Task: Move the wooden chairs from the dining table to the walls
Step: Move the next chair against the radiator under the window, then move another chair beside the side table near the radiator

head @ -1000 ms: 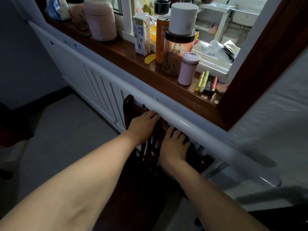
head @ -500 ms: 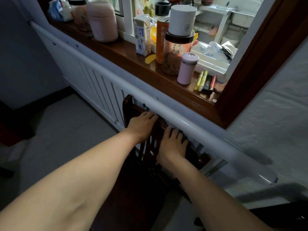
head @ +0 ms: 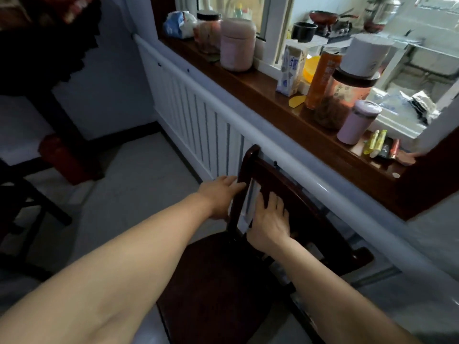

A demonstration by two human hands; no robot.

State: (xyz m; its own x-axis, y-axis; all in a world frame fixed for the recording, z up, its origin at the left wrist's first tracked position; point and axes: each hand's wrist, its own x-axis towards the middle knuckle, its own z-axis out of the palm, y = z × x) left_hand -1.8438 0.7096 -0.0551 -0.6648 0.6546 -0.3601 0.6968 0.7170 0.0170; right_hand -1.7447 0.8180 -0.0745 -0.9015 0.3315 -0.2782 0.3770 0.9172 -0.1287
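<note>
A dark wooden chair (head: pixel 285 178) stands with its back against the white slatted panel (head: pixel 198 115) under the window sill. Its seat (head: pixel 218 281) points toward me. My left hand (head: pixel 219 194) is at the left post of the backrest, fingers curled round its outer edge. My right hand (head: pixel 270 219) lies flat on the front of the backrest just below the top rail, fingers spread. The chair's legs are hidden under the seat and my arms.
The brown window sill (head: pixel 260 95) above the chair carries several jars, a milk carton (head: pixel 290 68) and a pink tumbler (head: pixel 357 122). A dark table (head: pixel 37 53) and a red cylinder (head: pixel 64 157) stand at the left. Pale floor tiles (head: pixel 129 184) lie between them and the chair.
Both hands have slid off the top rail: the left one to the left post, the right one down onto the backrest. My view has swung left, so more floor shows.
</note>
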